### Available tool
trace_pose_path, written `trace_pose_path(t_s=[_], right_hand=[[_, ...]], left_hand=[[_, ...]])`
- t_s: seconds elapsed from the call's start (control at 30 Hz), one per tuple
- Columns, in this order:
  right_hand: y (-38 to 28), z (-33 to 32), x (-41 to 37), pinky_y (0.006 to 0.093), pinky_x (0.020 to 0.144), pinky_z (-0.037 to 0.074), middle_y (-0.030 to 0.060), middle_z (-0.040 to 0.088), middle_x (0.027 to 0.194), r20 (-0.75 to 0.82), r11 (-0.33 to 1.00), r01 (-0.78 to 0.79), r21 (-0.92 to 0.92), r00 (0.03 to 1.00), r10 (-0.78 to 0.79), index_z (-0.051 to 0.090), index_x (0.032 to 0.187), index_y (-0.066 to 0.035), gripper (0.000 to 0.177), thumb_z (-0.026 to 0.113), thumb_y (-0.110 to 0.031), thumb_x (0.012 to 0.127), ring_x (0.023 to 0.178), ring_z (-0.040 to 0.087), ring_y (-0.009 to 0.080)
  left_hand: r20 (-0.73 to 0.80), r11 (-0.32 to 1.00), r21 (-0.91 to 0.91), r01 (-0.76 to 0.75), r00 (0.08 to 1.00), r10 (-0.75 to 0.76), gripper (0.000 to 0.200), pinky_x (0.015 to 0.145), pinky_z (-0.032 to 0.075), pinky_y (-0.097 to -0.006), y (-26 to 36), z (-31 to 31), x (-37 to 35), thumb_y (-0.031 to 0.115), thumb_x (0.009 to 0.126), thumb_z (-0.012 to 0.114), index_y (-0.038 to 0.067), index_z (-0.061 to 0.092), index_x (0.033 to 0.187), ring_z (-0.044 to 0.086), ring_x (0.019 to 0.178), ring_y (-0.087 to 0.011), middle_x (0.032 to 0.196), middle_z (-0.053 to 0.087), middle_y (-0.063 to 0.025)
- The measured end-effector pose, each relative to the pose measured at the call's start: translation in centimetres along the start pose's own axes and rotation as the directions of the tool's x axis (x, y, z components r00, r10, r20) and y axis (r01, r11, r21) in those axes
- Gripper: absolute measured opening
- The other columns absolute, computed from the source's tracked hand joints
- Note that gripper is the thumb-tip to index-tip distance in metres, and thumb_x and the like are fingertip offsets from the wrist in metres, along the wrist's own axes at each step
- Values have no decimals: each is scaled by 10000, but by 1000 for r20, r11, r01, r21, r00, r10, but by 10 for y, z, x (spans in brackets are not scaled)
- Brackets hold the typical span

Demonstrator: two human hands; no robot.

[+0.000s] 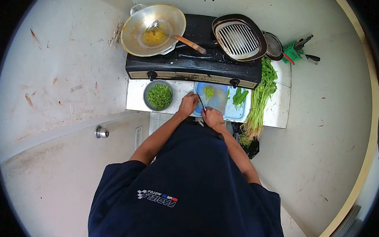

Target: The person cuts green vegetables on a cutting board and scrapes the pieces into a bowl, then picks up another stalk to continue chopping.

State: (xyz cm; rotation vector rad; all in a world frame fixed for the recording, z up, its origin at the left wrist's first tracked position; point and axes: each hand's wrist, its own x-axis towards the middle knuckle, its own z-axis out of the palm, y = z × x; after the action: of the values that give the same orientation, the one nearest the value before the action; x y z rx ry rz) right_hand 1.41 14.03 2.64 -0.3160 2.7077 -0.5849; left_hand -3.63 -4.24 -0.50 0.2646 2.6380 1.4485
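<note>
My right hand is wrapped round the handle of a knife, whose blade points up and to the left over a blue cutting board. At the blade's tip, on the board's left edge, my left hand has its fingers closed; whatever they pinch is too small to make out. A small heap of chopped greens lies on the board just beyond the blade. Some loose green leaves rest on the board's right side. Left of my hands stands a grey bowl full of chopped greens.
Behind the board is a black gas stove carrying a wok with a ladle in it and a grill pan. A bundle of leafy stalks lies at right. Further back stands a green basket of utensils.
</note>
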Motion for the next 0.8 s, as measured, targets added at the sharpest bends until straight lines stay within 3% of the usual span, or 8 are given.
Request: trace_pose_path(t_s=[0.13,0.4,0.63,0.8], right_hand=[[6,0,-1,524,758,567,232,726,834,26,999,-18,-43,999,19,699,960,-1,427,515,-382,1023,807,717,429],[31,-10,-17,532,723,564,246,709,833,-28,999,-32,-20,999,31,691,972,-11,404,542,-384,1014,768,697,453],[27,-14,-12,534,755,566,257,715,870,56,998,-66,-6,996,67,703,1012,-20,418,526,-399,1017,822,708,443],[24,-5,-12,545,728,561,268,703,830,9,999,-40,10,999,40,680,999,2,419,535,-390,1021,777,691,475]], left_hand=[[12,999,29,-18,1000,18,54,731,542,-438,-2,1,1,19,844,677,36,715,878,665,797,-347,833,627,-155],[1,993,29,-116,993,116,34,715,534,-442,-2,10,11,14,848,680,20,702,874,652,779,-358,833,617,-160],[-36,999,14,-48,998,48,41,714,534,-437,-1,17,13,12,833,713,15,705,873,655,774,-348,827,616,-154],[-20,1000,-1,-21,1000,20,51,719,538,-427,-1,16,13,8,831,714,16,716,882,651,785,-347,821,616,-158]])
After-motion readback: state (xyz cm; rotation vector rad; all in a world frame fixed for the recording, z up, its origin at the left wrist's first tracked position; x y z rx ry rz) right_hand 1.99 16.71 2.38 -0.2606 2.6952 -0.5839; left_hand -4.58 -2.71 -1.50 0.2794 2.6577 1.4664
